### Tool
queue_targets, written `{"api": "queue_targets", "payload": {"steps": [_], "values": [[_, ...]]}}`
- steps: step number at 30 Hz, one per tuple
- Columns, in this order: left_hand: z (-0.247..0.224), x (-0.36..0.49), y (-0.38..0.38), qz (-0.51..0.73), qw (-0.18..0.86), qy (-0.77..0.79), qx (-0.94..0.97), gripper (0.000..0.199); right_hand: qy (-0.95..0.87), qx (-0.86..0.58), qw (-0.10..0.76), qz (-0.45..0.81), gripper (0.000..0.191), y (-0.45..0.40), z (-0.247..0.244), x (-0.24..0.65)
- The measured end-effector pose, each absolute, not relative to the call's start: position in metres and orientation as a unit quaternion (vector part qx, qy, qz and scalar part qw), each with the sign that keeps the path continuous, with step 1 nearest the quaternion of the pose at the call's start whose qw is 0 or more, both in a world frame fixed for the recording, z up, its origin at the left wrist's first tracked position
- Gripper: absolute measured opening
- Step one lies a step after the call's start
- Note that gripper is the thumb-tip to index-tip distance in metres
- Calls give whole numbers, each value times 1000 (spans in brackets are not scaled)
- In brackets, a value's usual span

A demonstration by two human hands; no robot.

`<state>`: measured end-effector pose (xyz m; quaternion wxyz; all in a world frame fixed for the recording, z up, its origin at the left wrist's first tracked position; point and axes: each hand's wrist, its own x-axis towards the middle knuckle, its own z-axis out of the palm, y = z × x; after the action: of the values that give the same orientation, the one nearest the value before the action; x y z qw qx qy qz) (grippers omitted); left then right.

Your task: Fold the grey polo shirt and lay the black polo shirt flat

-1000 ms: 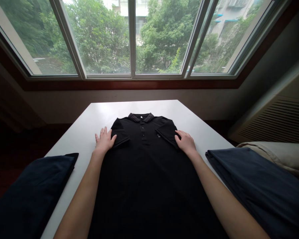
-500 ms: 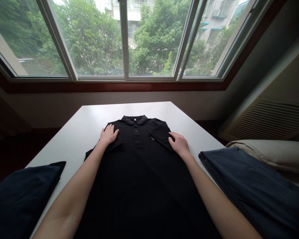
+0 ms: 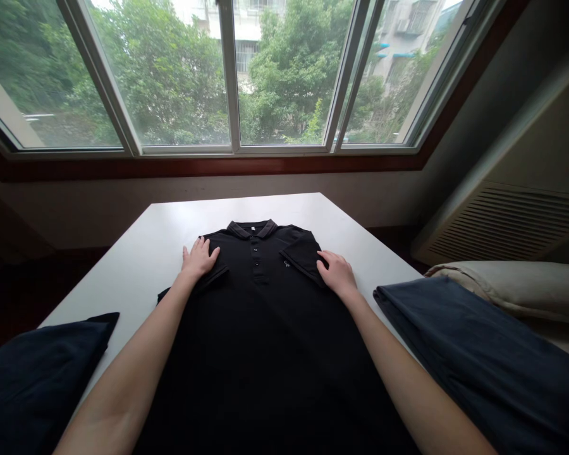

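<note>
Polo shirt, black and short-sleeved, lay front up along the middle of the white bench, its collar toward the window and its lower body running out of view toward you. Both sleeves slanted inward over the front, and a small pale logo showed beside the sleeve on your right. Your left hand rested palm down over the outer edge of its sleeve, fingers spread and gripping nothing, thumb toward the placket. Your right hand touched the outer edge of the other sleeve, its fingers slightly bent and its thumb apart; you had no visible grip on the cloth. Folded navy cloth lay at the bench's left side, with more navy fabric at its right, just beside a beige padded item
</note>
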<state>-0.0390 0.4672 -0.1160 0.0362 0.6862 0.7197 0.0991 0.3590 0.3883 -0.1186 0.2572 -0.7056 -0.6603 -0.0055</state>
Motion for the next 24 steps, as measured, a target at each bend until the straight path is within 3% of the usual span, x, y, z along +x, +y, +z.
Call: {"api": "queue_targets", "payload": {"steps": [9,24], "values": [[-115,-39,456,182,5,699,692,45,-661,-705,257,-5,38,388,-119,359],[-114,-38,452,163,-7,695,700,44,-664,-705,249,-5,39,387,-116,358]]}}
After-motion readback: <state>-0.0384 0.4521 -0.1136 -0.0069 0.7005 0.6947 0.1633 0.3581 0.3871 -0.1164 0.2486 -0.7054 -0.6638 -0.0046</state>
